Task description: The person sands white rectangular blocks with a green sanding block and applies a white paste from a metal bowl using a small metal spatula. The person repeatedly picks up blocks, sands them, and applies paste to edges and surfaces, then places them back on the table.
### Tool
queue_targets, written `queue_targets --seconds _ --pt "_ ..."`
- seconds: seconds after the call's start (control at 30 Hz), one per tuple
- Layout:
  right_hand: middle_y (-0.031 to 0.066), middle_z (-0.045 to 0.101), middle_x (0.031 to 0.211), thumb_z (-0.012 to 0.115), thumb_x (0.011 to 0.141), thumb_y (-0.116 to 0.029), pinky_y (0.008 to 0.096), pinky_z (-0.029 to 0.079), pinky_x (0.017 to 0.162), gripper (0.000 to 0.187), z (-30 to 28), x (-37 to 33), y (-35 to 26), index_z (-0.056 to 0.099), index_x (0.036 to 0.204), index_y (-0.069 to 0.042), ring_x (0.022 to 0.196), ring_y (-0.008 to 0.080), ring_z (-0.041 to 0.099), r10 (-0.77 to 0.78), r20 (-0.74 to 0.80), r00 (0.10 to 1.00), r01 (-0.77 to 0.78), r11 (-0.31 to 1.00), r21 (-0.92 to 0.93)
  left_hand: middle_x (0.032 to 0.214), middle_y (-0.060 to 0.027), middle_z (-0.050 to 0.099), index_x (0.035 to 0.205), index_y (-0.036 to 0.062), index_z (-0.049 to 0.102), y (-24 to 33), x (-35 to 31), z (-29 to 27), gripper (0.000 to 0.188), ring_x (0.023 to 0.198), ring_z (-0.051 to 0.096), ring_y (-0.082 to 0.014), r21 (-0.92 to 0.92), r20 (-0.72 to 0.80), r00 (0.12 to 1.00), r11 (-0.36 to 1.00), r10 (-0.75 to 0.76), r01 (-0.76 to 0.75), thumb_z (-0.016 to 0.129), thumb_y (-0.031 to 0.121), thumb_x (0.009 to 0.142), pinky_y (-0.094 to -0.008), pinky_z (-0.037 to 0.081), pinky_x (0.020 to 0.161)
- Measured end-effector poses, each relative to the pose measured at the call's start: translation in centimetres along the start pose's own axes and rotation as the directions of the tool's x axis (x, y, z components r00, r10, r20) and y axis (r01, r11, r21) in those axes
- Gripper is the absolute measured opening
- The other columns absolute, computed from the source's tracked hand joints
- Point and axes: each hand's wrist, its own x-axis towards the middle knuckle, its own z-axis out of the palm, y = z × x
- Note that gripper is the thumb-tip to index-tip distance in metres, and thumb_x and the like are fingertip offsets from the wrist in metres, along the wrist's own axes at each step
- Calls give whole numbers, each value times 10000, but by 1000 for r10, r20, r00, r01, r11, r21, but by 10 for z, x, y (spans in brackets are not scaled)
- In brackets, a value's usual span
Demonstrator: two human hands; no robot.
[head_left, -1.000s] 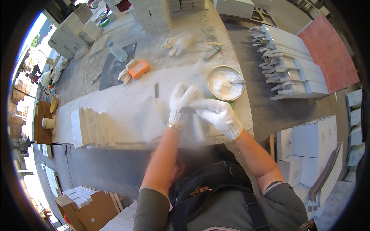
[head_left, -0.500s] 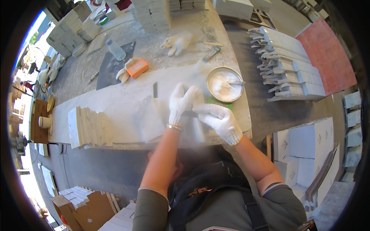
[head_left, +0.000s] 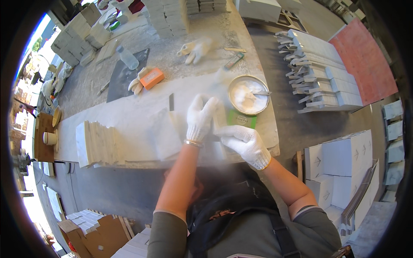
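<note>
1. Bending inward over the counter [head_left: 133, 129], both white-gloved hands face each other, apart, at its near side.
2. Left hand [head_left: 200, 118]: fingers bent, thumb and fingertips pointing away from the wearer. The grip is blurred; I cannot tell whether it is closed on anything.
3. Right hand [head_left: 244, 144]: fingers together, pointing toward the left hand. I cannot tell whether they pinch anything.
4. Pale strip [head_left: 220, 117]: between the hands, nearest the left fingertips, outline hazy.
5. Beyond the right hand: a green packet [head_left: 242, 119], then a round bowl [head_left: 249, 114] of white material with a flat tool [head_left: 261, 93] in it.
6. Left of the left hand: a dark strip [head_left: 171, 102], and farther off, a row of pale slabs [head_left: 97, 144].
7. Beyond the left hand, leftward: an orange box [head_left: 152, 78] against a glove [head_left: 134, 87].
</note>
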Motion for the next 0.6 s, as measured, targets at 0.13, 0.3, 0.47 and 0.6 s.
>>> queue_targets --seconds 0.13,0.3,0.47,0.6 --pt "72 762 1229 670 999 -35 289 522 1014 262 -5 10 1 745 1248 4 1130 127 681 -27 -10 1000 27 999 21 902 -10 675 976 41 655 1 -3 2 143 800 590 -94 3 -4 1000 1000 3 -3 705 176 984 -263 495 729" --pt "86 754 1256 667 1000 -28 293 515 1046 269 -7 17 -1 738 1256 12 1173 136 675 -17 -2 1000 17 1000 -2 891 -12 673 984 40 657 3 -1 -1 147 838 629 -105 99 -44 998 994 -41 45 716 174 980 -271 522 759" --pt "88 754 1239 662 1001 -40 285 517 1021 270 -1 -3 4 731 1253 28 1139 127 673 -18 15 1000 16 995 95 899 -13 680 994 40 654 -3 0 -2 161 828 617 -97 6 10 1000 1000 -1 1 703 192 983 -278 515 748" --pt "82 757 1232 658 1003 -47 286 518 1020 276 -7 19 6 732 1260 20 1138 127 674 -81 -30 996 82 995 56 916 -25 695 1004 41 650 -2 -2 -4 160 833 624 -107 57 11 1000 998 12 -12 708 189 985 -283 522 755"
